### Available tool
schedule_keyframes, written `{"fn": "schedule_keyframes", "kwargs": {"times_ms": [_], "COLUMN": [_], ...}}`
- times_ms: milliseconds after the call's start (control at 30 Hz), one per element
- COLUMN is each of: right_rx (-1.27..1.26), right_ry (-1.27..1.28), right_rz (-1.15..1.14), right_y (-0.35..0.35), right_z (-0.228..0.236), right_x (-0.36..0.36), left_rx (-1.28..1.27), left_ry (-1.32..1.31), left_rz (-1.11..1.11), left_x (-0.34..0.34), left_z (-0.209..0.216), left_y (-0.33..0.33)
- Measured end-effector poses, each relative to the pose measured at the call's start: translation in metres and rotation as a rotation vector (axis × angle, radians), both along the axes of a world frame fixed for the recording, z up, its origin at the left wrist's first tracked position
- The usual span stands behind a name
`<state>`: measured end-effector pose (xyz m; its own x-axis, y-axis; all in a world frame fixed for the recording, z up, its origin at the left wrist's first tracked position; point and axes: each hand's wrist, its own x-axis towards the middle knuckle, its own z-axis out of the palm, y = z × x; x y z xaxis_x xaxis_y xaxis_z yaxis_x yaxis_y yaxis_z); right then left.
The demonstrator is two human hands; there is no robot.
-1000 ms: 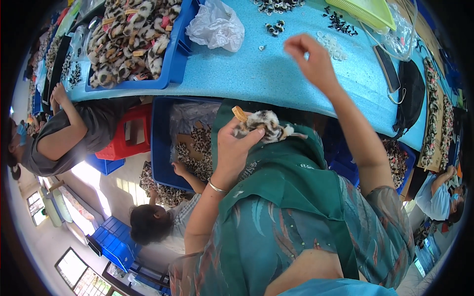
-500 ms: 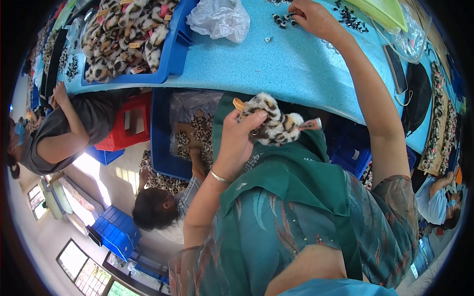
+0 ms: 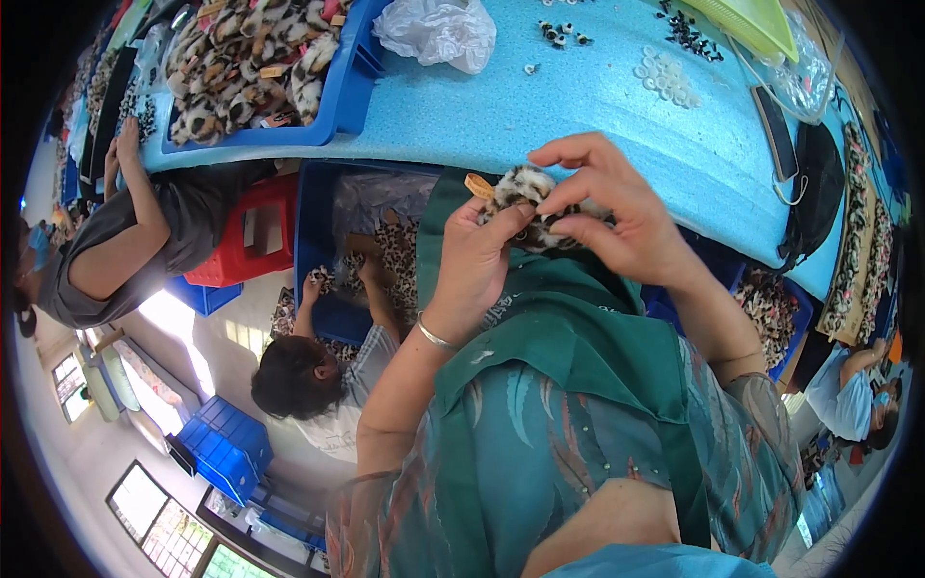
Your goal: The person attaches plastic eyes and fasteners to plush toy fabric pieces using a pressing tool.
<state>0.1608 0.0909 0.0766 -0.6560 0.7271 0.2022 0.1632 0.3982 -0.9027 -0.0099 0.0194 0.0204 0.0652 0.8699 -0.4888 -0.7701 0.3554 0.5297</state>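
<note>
Fuzzy leopard-print plush piece (image 3: 528,197) — both hands

The plush toy (image 3: 525,197) is white with black and brown leopard spots and carries a tan tag (image 3: 478,185). The table (image 3: 540,116) is speckled turquoise, the bin (image 3: 342,91) blue, the stool (image 3: 246,241) red, the apron (image 3: 568,337) green.

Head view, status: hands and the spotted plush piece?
Left hand and right hand both grip the leopard-print plush piece, held above the lap. Blue table beyond. Nothing in the way.
</note>
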Motion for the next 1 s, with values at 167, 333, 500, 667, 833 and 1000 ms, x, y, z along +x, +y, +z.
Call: {"fn": "schedule_keyframes", "kwargs": {"times_ms": [167, 333, 500, 667, 833, 1000], "right_rx": [-0.211, -0.132, -0.039, 0.267, 0.492, 0.486], "right_ry": [0.026, -0.082, 0.015, -0.089, 0.104, 0.16], "right_rz": [-0.086, -0.071, -0.104, 0.01, -0.005, -0.024], "right_y": [-0.016, -0.02, -0.03, -0.027, -0.031, -0.031], "right_z": [-0.015, -0.018, -0.018, -0.021, -0.036, -0.043], "right_x": [0.0, 0.004, -0.002, 0.003, 0.004, 0.003], "left_rx": [0.117, 0.258, 0.578, 0.815, 0.862, 0.928], "left_ry": [0.104, 0.517, 1.068, 1.21, 1.164, 1.059], "left_rz": [0.035, -0.008, 0.065, 0.079, 0.102, 0.144], "left_x": [0.001, 0.002, 0.001, -0.005, 0.002, 0.007], "left_z": [0.006, 0.012, 0.003, 0.005, 0.005, -0.002], "left_y": [-0.004, -0.014, -0.018, -0.02, -0.023, -0.029]}}
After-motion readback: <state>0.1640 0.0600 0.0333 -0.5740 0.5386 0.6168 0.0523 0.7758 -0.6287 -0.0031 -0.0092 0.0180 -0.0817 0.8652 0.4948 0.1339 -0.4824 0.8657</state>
